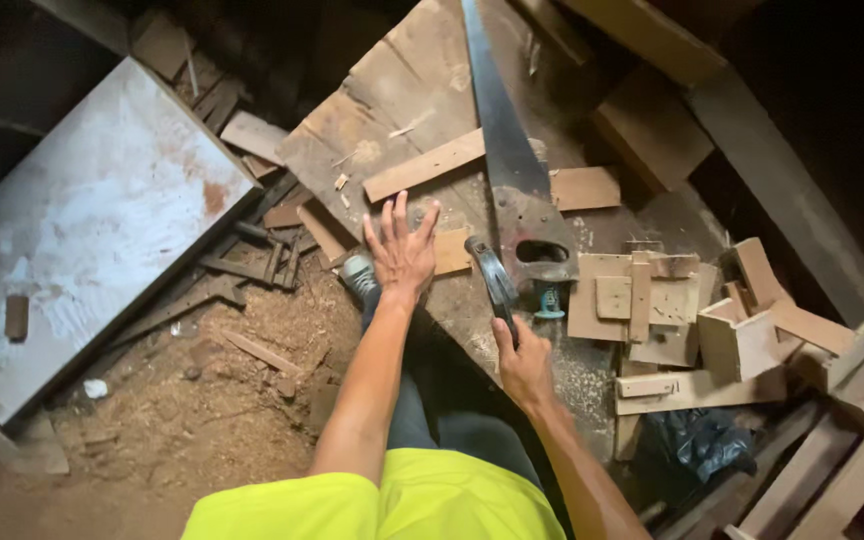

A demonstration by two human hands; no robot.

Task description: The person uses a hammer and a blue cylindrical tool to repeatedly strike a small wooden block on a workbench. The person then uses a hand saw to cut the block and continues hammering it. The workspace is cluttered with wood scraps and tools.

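Observation:
My right hand [522,362] grips the handle of a hammer [490,275], whose dark head points away from me beside the handsaw's handle. My left hand [402,248] hovers with fingers spread over a small wood piece [451,250] on the worn plywood board [407,90]. A handsaw [509,160] lies on that board, its blade running away from me across a long wooden strip [427,165]. My yellow shirt and dark trousers fill the bottom of the view, and one shoe [358,275] shows by the left wrist.
A pale, stained panel [92,220] lies at the left. Sawdust and thin offcuts [242,270] cover the ground between it and me. At the right sit assembled wooden box parts [642,300], loose blocks [752,335] and long planks [782,190].

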